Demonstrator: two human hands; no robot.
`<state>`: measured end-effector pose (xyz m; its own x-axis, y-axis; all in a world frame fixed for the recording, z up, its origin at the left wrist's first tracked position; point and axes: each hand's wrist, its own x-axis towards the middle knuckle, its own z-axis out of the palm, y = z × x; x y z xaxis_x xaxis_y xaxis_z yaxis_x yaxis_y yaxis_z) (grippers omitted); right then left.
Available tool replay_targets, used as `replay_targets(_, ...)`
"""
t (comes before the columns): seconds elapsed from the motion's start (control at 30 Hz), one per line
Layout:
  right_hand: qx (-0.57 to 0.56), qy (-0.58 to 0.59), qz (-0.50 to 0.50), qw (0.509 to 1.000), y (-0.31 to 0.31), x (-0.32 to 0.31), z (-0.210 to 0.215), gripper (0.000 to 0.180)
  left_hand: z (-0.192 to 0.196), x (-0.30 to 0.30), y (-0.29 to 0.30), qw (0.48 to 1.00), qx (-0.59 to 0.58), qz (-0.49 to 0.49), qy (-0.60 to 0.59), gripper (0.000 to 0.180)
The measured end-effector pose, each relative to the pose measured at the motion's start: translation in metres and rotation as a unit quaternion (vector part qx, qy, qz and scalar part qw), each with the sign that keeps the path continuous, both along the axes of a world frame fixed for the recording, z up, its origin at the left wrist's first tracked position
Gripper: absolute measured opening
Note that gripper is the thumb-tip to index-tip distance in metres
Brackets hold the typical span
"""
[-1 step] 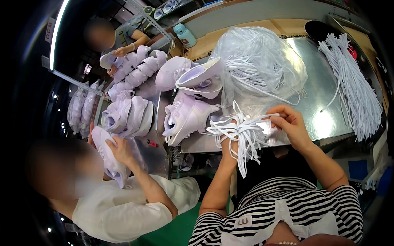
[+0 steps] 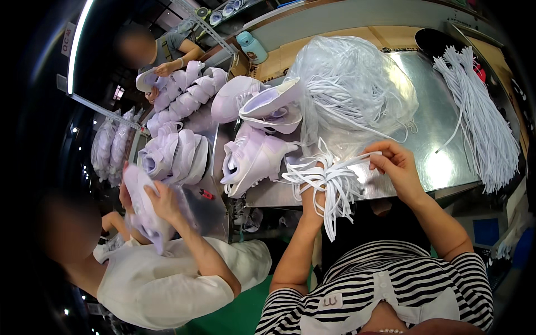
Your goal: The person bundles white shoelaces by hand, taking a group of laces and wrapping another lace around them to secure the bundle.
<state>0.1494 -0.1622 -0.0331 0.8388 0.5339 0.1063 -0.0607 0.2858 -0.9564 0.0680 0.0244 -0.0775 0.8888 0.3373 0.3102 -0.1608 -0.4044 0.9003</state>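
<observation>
- Head view: white laces (image 2: 336, 177) sit in a loose clump at the near edge of the metal tabletop (image 2: 438, 148), between your two hands.
- Your left hand (image 2: 314, 196) is under the clump; strands drape over it and hide most of the fingers, so I can't tell if they're apart or closed.
- Your right hand (image 2: 397, 167) is up and to the right of the clump, thumb and index together, pinched on lace at the clump's right end. Other fingers curl loosely.
- Key relation: clump lies left and slightly below your right fingertips. Left hand is nearer, touching it; right hand meets only the outstretched end.
- Long axis: the pinched strands run roughly crosswise, rising a little toward your right fingertips. Loose ends fan out left; others hang down toward your body.
- Clear plastic bag (image 2: 321, 54) of more laces is just beyond both hands; one lace trails out its near right side.
- Long lace bundle (image 2: 484, 125) lies at the far right, well apart from your right hand, running away from you.
- Pale lilac shoe (image 2: 258, 152) is left of your left hand, near the fanned ends, apart from your fingers.
- Co-worker in white (image 2: 167, 287), farther left, holds another pale shoe (image 2: 146, 204); that one's blurred.
</observation>
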Motion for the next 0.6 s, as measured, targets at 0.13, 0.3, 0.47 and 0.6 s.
replay_targets(0.13, -0.008, 0.063, 0.056, 0.996, -0.003, -0.004, -0.008, 0.018, 0.01, 0.001, 0.002, 0.972, 0.229, 0.046, -0.001, 0.029)
replay_targets(0.3, -0.136, 0.074, 0.198, 0.968, -0.014, -0.027, -0.02, 0.018, 0.0, 0.005, 0.013, 0.962, 0.255, 0.088, -0.037, 0.03)
replay_targets(0.47, -0.142, 0.091, 0.173, 0.97, -0.016, -0.032, -0.017, 0.012, -0.008, 0.007, 0.007, 0.96, 0.267, 0.076, -0.028, 0.026)
replay_targets(0.6, -0.171, 0.043, 0.137, 0.975, -0.018, -0.031, -0.006, 0.012, 0.003, 0.009, -0.002, 0.962, 0.262, 0.061, -0.052, 0.022)
